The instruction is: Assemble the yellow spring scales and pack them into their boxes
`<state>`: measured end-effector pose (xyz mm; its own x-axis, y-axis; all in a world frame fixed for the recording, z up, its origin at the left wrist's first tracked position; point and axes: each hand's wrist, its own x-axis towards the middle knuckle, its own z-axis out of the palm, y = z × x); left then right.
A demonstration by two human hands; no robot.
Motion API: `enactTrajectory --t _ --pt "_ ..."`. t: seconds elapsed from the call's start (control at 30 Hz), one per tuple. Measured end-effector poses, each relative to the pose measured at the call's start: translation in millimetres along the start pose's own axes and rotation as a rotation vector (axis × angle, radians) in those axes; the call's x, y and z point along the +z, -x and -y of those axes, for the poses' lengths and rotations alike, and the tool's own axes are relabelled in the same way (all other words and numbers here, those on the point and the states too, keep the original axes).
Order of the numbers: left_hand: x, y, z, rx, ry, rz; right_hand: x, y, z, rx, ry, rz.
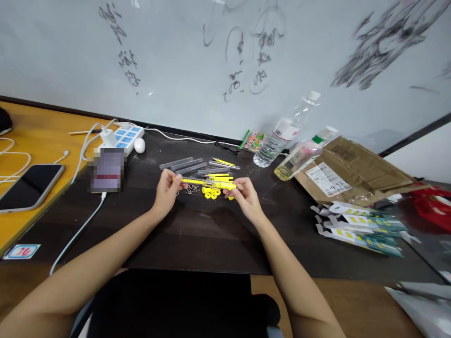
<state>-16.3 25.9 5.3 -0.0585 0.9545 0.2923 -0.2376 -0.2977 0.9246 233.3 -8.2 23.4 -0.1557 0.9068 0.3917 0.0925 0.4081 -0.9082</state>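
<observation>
Between my two hands a slim yellow-and-clear tube (206, 182) is stretched sideways above the dark desk. The fingers of my left hand (167, 191) pinch its left end. My right hand (245, 197) grips the thicker yellow right end. Just below the tube lie several yellow rings (210, 193) and a small pile of thin metal wire pieces (192, 188), partly hidden by my left fingers. Behind it are several yellow sticks (220, 177) and several clear plastic tubes (190, 166).
At the back right stand two plastic bottles (276, 143) beside a brown cardboard package (352, 164). Opened slim cartons (362, 227) lie at the right. On the left are a power strip (127, 137), a white egg-shaped object (139, 145), a phone (30, 188) and cables.
</observation>
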Motion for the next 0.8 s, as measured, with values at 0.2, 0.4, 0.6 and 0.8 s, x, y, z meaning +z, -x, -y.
enactTrajectory --t 0.2,0.4,0.6,0.8 --pt "1.1 -0.2 1.3 -0.141 0.039 0.025 3.2 -2.0 4.4 0.002 -0.054 -0.048" --pt "0.1 -0.1 0.9 -0.229 0.041 0.056 5.0 -2.1 7.2 0.019 -0.061 -0.054" --pt "-0.5 -0.4 2.1 -0.203 0.03 0.047 5.2 -1.1 6.0 0.015 -0.052 -0.041" --pt "0.8 0.5 -0.3 -0.186 0.018 0.048 5.1 -1.7 4.1 0.01 -0.073 -0.016"
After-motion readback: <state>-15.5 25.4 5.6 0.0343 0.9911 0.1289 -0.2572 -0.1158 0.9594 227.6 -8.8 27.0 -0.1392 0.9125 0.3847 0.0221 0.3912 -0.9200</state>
